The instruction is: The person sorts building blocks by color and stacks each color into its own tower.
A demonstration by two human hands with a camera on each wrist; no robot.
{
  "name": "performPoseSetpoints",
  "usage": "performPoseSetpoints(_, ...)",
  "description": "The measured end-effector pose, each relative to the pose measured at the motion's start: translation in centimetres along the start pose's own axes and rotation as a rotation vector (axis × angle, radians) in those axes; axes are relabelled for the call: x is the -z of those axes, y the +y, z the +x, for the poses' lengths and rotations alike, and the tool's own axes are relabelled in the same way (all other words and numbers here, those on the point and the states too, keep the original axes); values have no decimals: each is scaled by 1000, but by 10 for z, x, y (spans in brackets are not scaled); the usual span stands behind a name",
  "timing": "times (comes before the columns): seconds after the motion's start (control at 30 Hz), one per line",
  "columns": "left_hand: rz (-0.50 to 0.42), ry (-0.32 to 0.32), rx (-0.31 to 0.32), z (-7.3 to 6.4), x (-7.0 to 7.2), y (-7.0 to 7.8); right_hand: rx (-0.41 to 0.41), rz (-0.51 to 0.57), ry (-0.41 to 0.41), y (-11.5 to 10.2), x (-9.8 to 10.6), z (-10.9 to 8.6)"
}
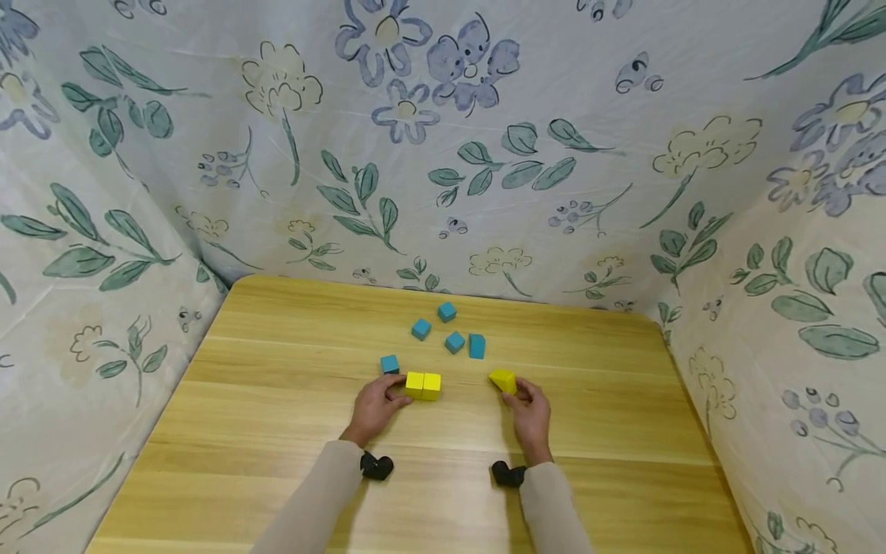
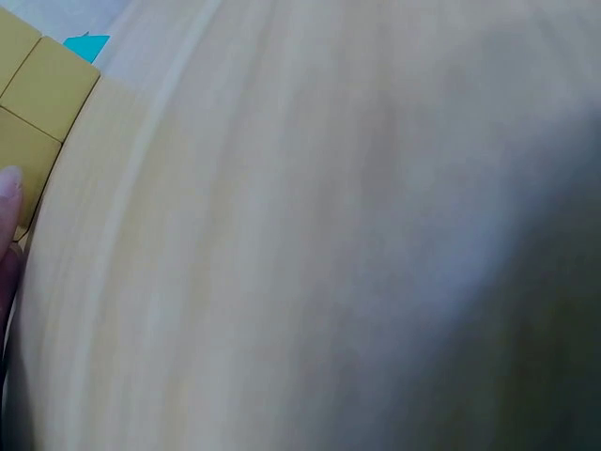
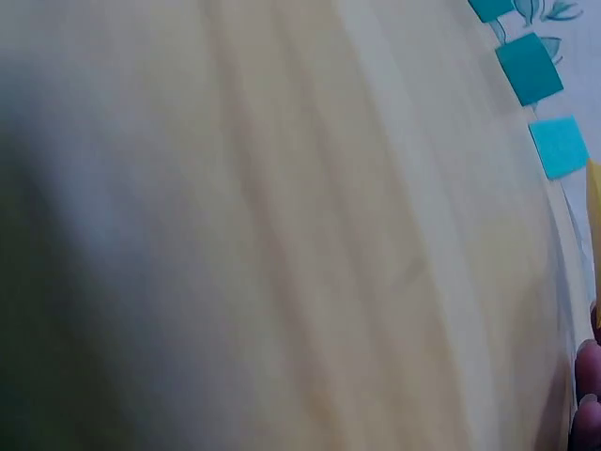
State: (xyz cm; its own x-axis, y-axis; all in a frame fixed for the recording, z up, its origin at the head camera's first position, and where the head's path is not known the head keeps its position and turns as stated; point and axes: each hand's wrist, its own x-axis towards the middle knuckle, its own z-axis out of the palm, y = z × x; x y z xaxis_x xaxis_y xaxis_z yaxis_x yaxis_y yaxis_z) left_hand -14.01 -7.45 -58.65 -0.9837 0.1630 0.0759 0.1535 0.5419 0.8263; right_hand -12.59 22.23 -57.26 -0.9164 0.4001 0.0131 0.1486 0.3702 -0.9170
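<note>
Two yellow cubes (image 1: 423,386) stand side by side, touching, near the middle of the table. My left hand (image 1: 374,409) grips the left one between thumb and fingers; in the left wrist view the thumb lies against a yellow block (image 2: 52,89). To the right, my right hand (image 1: 531,415) pinches a yellow wedge-shaped block (image 1: 503,380) by its right side, apart from the cubes. Only an edge of this yellow wedge (image 3: 595,235) shows in the right wrist view. Just behind the left hand's fingertips sits a blue cube (image 1: 390,363).
Farther back are more blue cubes (image 1: 421,329) and a blue block with a slanted end (image 1: 477,346). They stand on a wooden table (image 1: 277,369). Flowered cloth (image 1: 415,208) hangs behind the table and at both sides. Each wrist carries a small black camera (image 1: 377,466).
</note>
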Motion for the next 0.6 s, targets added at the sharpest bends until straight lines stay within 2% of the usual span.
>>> performPoseSetpoints(0.2,9,0,-10,-1,1,1,65,78,-39,-5,-12,-10)
performPoseSetpoints(0.4,6,-7,8,0,1,1,111,101,-105,-19,-21,-20)
performPoseSetpoints(0.6,-4,-12,15,1,1,2,218,90,-170,-64,-20,-38)
